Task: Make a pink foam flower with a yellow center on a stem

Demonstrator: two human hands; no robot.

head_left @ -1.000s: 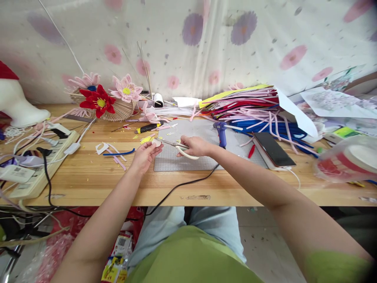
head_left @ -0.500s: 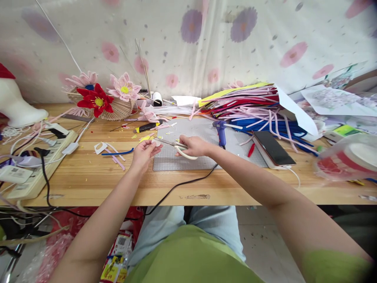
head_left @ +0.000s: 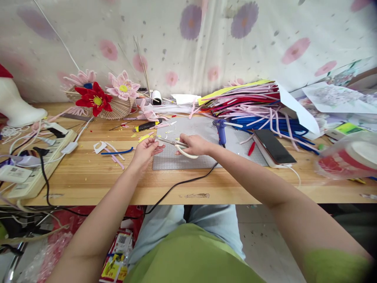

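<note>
My right hand (head_left: 193, 145) is closed round the pale handles of a pair of scissors (head_left: 186, 152), whose blades point left. Between the fingertips of my left hand (head_left: 147, 150) is a small white piece (head_left: 159, 143), pinched beside the blade tips; its exact shape is partly hidden by the fingers. Both hands are raised over the left part of a grey cutting mat (head_left: 167, 163). Yellow scraps (head_left: 146, 137) and a black and yellow cutter (head_left: 147, 125) lie just behind my left hand.
A purple glue gun (head_left: 220, 131) stands on the mat, its black cable (head_left: 188, 181) running across the front. Pipe cleaners (head_left: 250, 106) are heaped behind, right of several fuzzy flowers (head_left: 97, 101). To the right lies a phone (head_left: 273, 146); a power strip (head_left: 44, 169) sits left.
The white piece has turned slightly in my left fingers against the scissor blades. My right hand keeps its hold on the scissors, and the view has shifted a little.
</note>
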